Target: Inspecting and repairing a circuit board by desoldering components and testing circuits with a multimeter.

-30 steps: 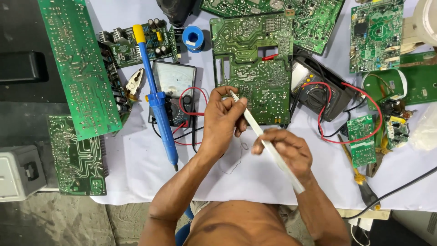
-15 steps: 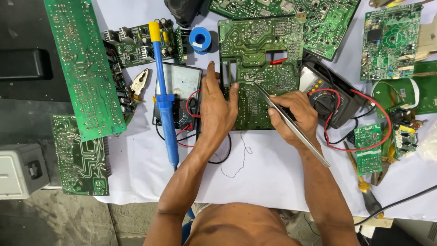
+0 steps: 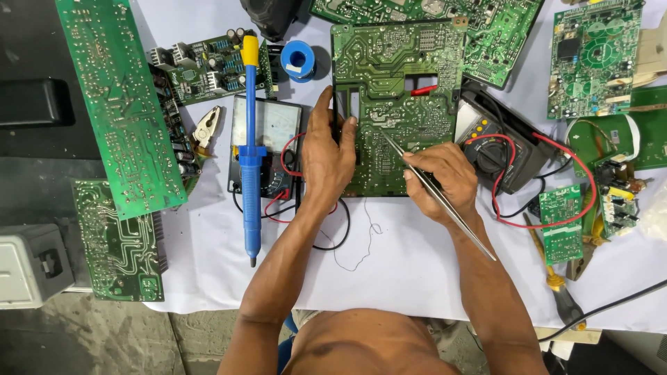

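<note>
Both hands are on the green circuit board in the middle of the white table cover. Our left hand presses flat on the left edge of the board, fingers spread and closed on nothing, only holding the board down. Our right hand is closed around long metal tweezers, and their tip touches the solder side of the board near its centre.

A moment ago both hands were lifted above the table with the tweezers between them; now they have come down, the left one went to the board and the right one brought the tip onto it. We judge from this that the preparing is finished and the fine work on the board begins.

Just left of the left hand lies an analogue meter with a blue desoldering pump across it. Right of the board is a black multimeter with red and black leads. A blue solder spool stands above, and small pliers lie further left. Many other green boards lie around, and a thin loose wire curls under the hands. Past the cover's left edge we see a dark bench and a grey box
</note>
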